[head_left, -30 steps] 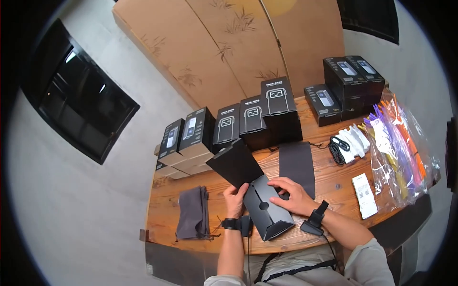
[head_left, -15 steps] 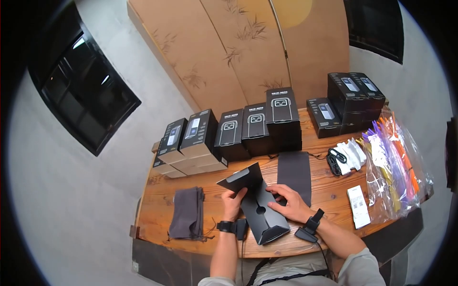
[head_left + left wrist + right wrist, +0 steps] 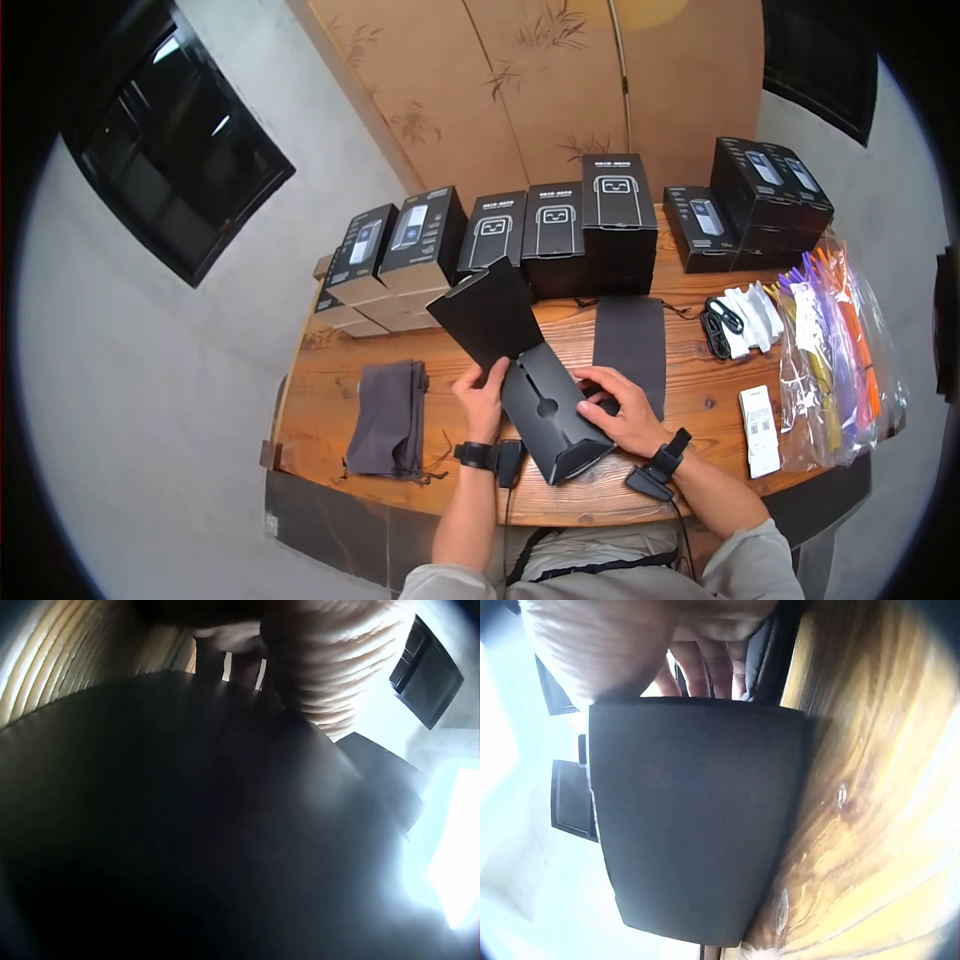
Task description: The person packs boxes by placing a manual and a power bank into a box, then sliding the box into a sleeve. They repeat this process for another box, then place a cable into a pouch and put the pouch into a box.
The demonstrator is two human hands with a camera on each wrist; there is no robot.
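Observation:
An open black cardboard box [image 3: 572, 432] slants over the front of the table, its lid [image 3: 487, 310] standing up at the far end. Inside it, a dark grey insert with a long slit and a round hole faces up. My left hand [image 3: 480, 402] grips the box's left side near the lid hinge, thumb on the edge. On the right side, my right hand [image 3: 625, 412] holds the box with its thumb over the edge and fingers curled. The box wall [image 3: 697, 817] fills much of the right wrist view, fingers behind it.
Black boxes [image 3: 490, 235] line the back, with more stacked boxes [image 3: 765, 200] at back right. Grey drawstring pouches [image 3: 388, 415] lie left; a flat grey pouch [image 3: 630, 345] lies behind the right hand. A black cable [image 3: 720, 325], white packet [image 3: 760, 430] and plastic bag [image 3: 830, 360] sit right.
The lid tipped forward over the box half a second ago and now stands raised again. Both hands keep their hold on the box's sides. The head view has shifted a little.

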